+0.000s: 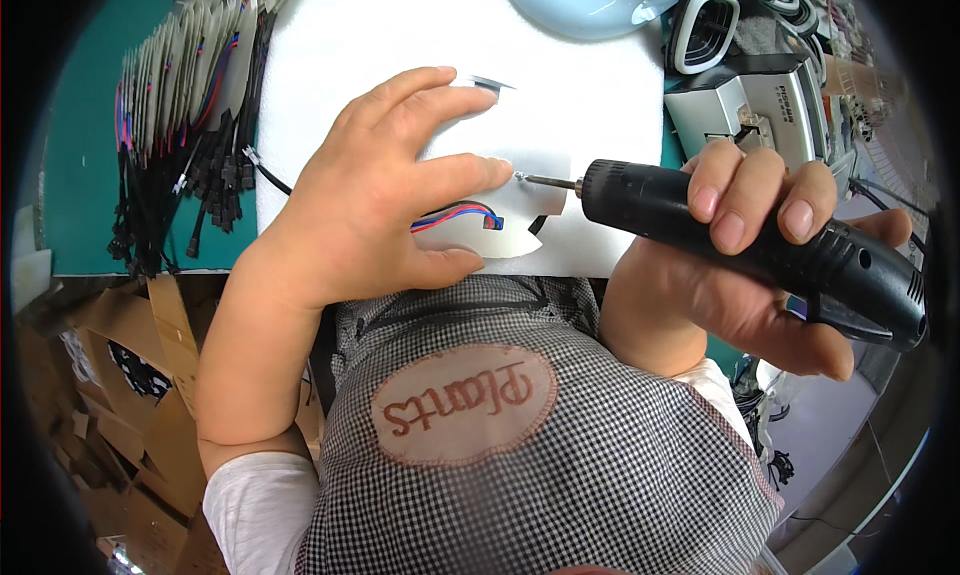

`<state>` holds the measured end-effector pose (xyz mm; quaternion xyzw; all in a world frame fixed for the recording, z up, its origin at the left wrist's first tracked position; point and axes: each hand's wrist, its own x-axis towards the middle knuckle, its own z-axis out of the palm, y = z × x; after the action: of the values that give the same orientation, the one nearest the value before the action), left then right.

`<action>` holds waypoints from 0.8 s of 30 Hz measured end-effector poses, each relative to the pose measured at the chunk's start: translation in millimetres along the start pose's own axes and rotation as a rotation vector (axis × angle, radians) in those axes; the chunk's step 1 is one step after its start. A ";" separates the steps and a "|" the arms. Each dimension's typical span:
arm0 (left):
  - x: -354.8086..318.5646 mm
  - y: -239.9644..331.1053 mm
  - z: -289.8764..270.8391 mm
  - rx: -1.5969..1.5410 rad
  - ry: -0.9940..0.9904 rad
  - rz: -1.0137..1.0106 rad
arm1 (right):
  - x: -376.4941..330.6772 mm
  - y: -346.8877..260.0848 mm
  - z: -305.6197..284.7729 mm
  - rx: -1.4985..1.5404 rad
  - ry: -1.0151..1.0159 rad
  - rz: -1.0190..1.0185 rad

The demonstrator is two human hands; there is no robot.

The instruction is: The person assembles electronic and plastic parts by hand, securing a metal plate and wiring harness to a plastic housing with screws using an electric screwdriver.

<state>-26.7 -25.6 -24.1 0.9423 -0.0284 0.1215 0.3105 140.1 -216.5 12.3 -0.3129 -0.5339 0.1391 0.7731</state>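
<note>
My right hand (760,225) is wrapped round a black electric screwdriver (690,205), whose thin bit points left. The bit's tip meets a small shiny screw (519,177) on a thin white panel (515,237). My left hand (385,175) spans that panel with its fingers spread, holding it down; the index fingertip lies beside the screw and the thumb is at the near edge. Red, blue and black wires (455,213) with a small dark connector run out from under the left hand across the panel. Much of the panel is hidden by this hand.
White foam sheet (330,35) covers the green table. At left lies a row of thin white panels (185,75) with black cables (215,190). A pale blue shell (590,0), a black-and-white frame (705,30) and an opened box (790,100) stand far right. Cardboard boxes (150,425) are below left.
</note>
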 end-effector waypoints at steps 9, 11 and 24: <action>-0.4 -3.6 1.5 -0.027 0.024 0.006 | -2.8 5.0 -4.1 -0.024 0.001 0.030; -0.3 -2.3 1.4 -0.024 0.023 0.002 | -3.7 2.7 -6.1 -0.028 0.001 0.020; 0.4 -0.1 -0.4 -0.016 0.009 -0.012 | -4.8 7.9 2.2 -0.053 0.075 -0.003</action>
<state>-26.4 -25.3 -23.8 0.9394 -0.0222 0.1238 0.3188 137.2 -212.4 4.3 -0.3373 -0.5086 0.1121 0.7842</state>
